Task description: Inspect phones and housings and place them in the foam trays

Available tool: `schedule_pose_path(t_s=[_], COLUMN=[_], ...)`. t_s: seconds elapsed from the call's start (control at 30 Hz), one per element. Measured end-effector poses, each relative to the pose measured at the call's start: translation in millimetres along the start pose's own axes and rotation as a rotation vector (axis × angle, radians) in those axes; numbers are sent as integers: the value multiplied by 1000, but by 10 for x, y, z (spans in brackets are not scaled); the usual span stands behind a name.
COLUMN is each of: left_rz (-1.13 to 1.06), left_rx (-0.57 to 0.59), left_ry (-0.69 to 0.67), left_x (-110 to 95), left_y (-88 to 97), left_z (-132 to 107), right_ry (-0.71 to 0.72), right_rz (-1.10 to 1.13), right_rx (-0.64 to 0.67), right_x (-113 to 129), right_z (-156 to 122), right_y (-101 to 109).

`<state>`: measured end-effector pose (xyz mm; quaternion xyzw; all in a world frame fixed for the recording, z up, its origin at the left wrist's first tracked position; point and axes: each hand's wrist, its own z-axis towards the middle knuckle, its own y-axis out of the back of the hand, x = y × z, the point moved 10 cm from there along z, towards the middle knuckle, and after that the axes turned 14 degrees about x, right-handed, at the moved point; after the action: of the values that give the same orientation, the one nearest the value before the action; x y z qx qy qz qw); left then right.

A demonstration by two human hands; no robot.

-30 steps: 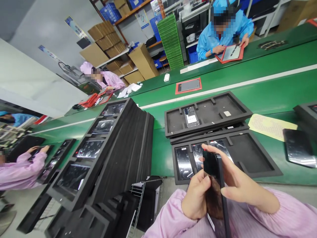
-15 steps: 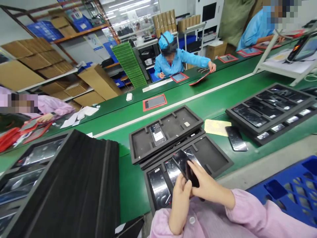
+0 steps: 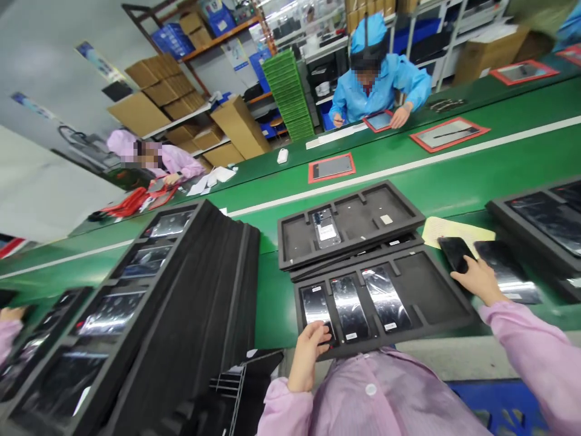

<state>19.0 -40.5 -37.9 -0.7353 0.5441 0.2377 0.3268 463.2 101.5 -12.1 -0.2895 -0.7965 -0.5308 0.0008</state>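
My right hand [image 3: 479, 280] is closed on the lower end of a dark smartphone [image 3: 455, 253], over the edge of a yellow sheet [image 3: 460, 231]. Right beside it, a second phone [image 3: 506, 272] lies on the green bench. My left hand [image 3: 311, 345], fingers loosely curled and apart, is at the front left corner of a black foam tray [image 3: 426, 281]. It partly covers a film-covered phone [image 3: 314, 303] there. Two more phones, a middle one [image 3: 350, 309] and a right one [image 3: 385, 297], fill neighbouring slots; the rightmost slot holds none.
Behind sits a stacked tray [image 3: 285, 257] with one opened phone [image 3: 325, 230]. A tall stack of foam trays [image 3: 218, 272] stands left, another tray [image 3: 521, 224] right. Across the belt, a person in blue [image 3: 376, 79] handles a red-framed panel; a person in pink [image 3: 167, 160] is farther left.
Both hands were on the phone above the tray. The left has let go and moved left; the right has carried the phone right to the yellow sheet. The view has swung left.
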Motion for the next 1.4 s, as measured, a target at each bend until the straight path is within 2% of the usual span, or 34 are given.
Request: schedule_pose_path(t_s=[0.1, 0.17, 0.27, 0.33, 0.4, 0.5, 0.63, 0.73, 0.87, 0.93, 1.0, 1.1, 1.23, 1.4], left_rz=[-35, -54, -76, -82, -81, -65, -22, 11, 15, -34, -117, -253, -410, -421], left_rx=[-45, -54, -44, -33, -20, 8, 58, 91, 148, 267, 401, 450, 517, 609], left_ry=[-3, -4, -4, -7, -12, -19, -38, -60, -90, -145, -255, -383, -352, -255], left_x=[46, 86, 132, 135, 116, 68, -42, -174, -385, -513, -676, -827, -775, -669], left_y=[83, 87, 63, 46, 26, -19, -127, -248, -501, -731, -951, -1047, -1089, -1174], left_z=[-70, -101, -117, -118, -117, -113, -109, -122, -197, -271, -388, -557, -670, -757], right_ry=[2, 50, 142, 164, 161, 152, 229, 316, 486, 564, 634, 835, 1114, 1120], right_rz=[-61, -87, -113, -134, -127, -43, 161, 338, 556, 707, 823, 798, 671, 588], right_rx=[0, 28, 190, 260, 296, 372, 432, 431, 454, 442, 418, 450, 413, 399], right_x=[257, 524, 934, 1112, 1192, 1181, 1189, 1297, 1643, 1825, 1979, 2255, 2491, 2547], right_z=[-99, -206, -411, -547, -624, -610, -584, -744, -1246, -1539, -1804, -2173, -2522, -2643], right_y=[-50, -209, -720, -1035, -1233, -1341, -1256, -1139, -929, -748, -551, -328, -104, -85])
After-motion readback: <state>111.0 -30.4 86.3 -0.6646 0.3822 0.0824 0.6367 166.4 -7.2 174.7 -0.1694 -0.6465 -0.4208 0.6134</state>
